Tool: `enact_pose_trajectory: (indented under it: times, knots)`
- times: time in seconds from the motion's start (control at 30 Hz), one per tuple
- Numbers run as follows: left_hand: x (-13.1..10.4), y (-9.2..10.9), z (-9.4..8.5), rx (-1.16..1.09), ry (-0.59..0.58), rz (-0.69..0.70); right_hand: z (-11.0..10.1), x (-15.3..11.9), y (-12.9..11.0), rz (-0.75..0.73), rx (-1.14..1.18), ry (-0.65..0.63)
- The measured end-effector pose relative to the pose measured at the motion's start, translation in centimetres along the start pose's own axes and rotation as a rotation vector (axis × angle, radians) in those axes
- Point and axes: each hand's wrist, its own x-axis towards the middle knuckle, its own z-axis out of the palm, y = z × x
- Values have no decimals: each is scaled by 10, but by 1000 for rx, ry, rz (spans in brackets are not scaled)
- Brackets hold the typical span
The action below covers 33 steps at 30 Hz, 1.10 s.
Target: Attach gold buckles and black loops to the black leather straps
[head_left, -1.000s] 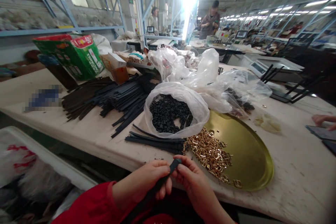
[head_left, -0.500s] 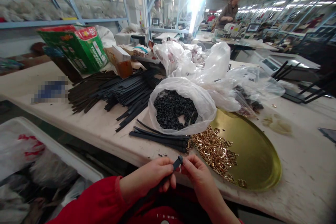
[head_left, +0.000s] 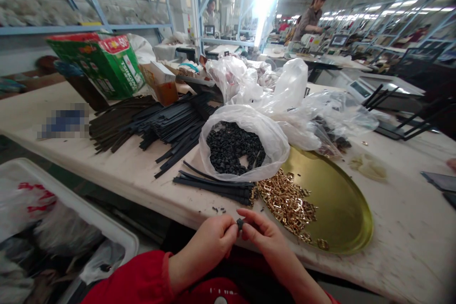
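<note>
I had one small dark piece (head_left: pixel 240 224) between my two hands near the table (head_left: pixel 409 218) edge, my left hand (head_left: pixel 210 237) and right hand (head_left: pixel 267 237) both pinching it at thumb and fingertips. Beyond lay one bunch of dark strips (head_left: pixel 213 190), overlapping past counting, one open white bag (head_left: pixel 279 149) of countless small black pieces (head_left: pixel 231 145), one gold tray (head_left: pixel 344 190) bearing one uncountable heap of buckles (head_left: pixel 287 199), and, farther left, one green box (head_left: pixel 119 76).
</note>
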Motion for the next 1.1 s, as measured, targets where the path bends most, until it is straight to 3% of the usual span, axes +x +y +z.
enact_pose_trajectory:
  times: [0.1, 0.23, 0.3, 0.4, 0.5, 0.6, 0.67, 0.73, 0.8, 0.87, 0.97, 1.1]
  knots:
    - [-3, 0, 5, 5, 18, 2, 2, -2, -4, -8, -36, -73]
    - [-8, -1, 8, -38, 48, -17, 5, -6, -2, -179, -181, 14]
    - [-13, -1, 3, -108, -84, -21, 0, -8, -1, -209, -223, 43]
    - [-19, -1, -11, -175, -305, -85, -7, -10, -1, -65, -82, 50]
    - [-18, -5, -17, -99, -236, -33, -1, -10, 0, 107, 212, -16]
    - [-11, -12, -10, -81, -130, 40, 20, -10, 4, 142, 447, -133]
    - [-7, -17, -5, -104, -127, 33, 30, -11, 5, 140, 485, -176]
    - [-2, -20, -3, -136, -145, 30, 26, -10, 1, 86, 350, -168]
    - [2, -21, -6, -181, -161, 26, 6, -6, -9, -23, 61, -114]
    - [8, -21, -11, -218, -158, -2, -28, 5, -22, -135, -300, 8]
    - [17, -18, -14, -242, -102, -54, -86, 33, -39, -202, -947, 356]
    - [26, -14, -9, -238, -17, -55, -133, 70, -43, -138, -1131, 325]
